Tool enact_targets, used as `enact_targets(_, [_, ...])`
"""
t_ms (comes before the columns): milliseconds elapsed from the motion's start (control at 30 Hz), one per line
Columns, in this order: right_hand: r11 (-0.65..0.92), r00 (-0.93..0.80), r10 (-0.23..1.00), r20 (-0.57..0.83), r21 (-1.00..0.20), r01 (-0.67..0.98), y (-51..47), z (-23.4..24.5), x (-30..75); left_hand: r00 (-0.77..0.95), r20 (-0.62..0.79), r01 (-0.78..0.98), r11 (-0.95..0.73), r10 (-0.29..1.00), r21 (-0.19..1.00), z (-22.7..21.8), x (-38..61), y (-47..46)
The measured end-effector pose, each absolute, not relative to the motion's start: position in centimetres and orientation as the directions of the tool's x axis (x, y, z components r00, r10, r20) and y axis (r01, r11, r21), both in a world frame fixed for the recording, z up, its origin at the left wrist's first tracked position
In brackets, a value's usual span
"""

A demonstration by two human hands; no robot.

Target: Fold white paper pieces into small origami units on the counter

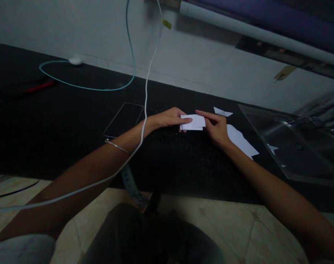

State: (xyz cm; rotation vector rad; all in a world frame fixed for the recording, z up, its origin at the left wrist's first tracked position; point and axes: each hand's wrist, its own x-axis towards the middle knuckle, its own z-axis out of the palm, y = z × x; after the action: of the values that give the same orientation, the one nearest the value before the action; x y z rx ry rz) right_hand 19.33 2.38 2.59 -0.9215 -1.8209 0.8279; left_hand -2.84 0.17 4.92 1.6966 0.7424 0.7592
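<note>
White paper slips are held just above the dark tabletop, between the person's two hands. Their long axis runs crosswise, nearly level, with one short end toward the left hand and the other toward the right hand. The slips do not line up: a lower one shows beneath the near edge of the upper one. The left fingers pinch them, thumb flat on top and the others underneath. The right index finger points left along the far edge, while the other right fingers are bent at the right end; whether they grip cannot be told.

Just beside the right wrist lies a larger heap of white paper, partly covered by that hand, with a pointed scrap beyond it. Farther right is a metal sink. A white cable hangs across the view and crosses the left forearm. That forearm partly hides a dark phone. A teal cable loops behind, near a red object.
</note>
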Motion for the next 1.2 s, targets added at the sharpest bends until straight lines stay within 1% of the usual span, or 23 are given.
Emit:
enact_targets(100, [0.397,-0.301,0.894,0.332,-0.899,0.186,2.2,2.5,19.2,0.595,0.152,0.101,-0.261,0.789,0.960,4.7,-2.9,0.3])
enact_targets(200, [0.301,-0.361,0.903,0.232,-0.942,0.148,1.9,2.5,18.9,0.577,0.186,0.099,-0.294,0.796,0.951,4.4,-2.9,0.7])
enact_targets(300, [0.267,-0.443,0.878,0.178,-0.953,0.145,1.8,2.5,18.8,0.574,0.203,0.098,-0.313,0.793,0.945,4.2,-2.8,0.8])
enact_targets(433, [0.220,-0.432,0.892,0.132,-0.962,0.159,1.7,2.8,18.9,0.551,0.196,0.085,-0.289,0.811,0.954,4.3,-2.8,0.7])
enact_targets(500, [0.213,-0.406,0.904,0.135,-0.965,0.155,1.7,2.9,19.0,0.534,0.168,0.100,-0.259,0.829,0.961,4.4,-2.8,0.6])
enact_targets(567, [0.235,-0.371,0.913,0.170,-0.963,0.136,1.7,3.0,19.1,0.518,0.144,0.133,-0.246,0.843,0.960,4.5,-2.8,0.6])
enact_targets(667, [0.287,-0.324,0.917,0.234,-0.950,0.125,1.7,3.1,19.1,0.495,0.147,0.176,-0.264,0.856,0.948,4.4,-2.8,0.6])
enact_targets(767, [0.311,-0.302,0.918,0.257,-0.939,0.148,1.7,3.1,19.1,0.483,0.166,0.172,-0.279,0.860,0.945,4.3,-2.8,0.7])
enact_targets(900, [0.274,-0.334,0.920,0.203,-0.945,0.180,1.7,3.1,19.1,0.500,0.186,0.174,-0.309,0.846,0.935,4.1,-2.5,0.7])
enact_targets(1067, [0.217,-0.469,0.877,0.101,-0.956,0.199,1.7,3.2,19.3,0.488,0.234,0.170,-0.354,0.841,0.920,3.6,-2.4,1.1])
enact_targets(1200, [0.216,-0.496,0.863,0.093,-0.956,0.197,1.7,3.3,19.4,0.507,0.273,0.134,-0.387,0.818,0.912,3.2,-2.3,1.2])
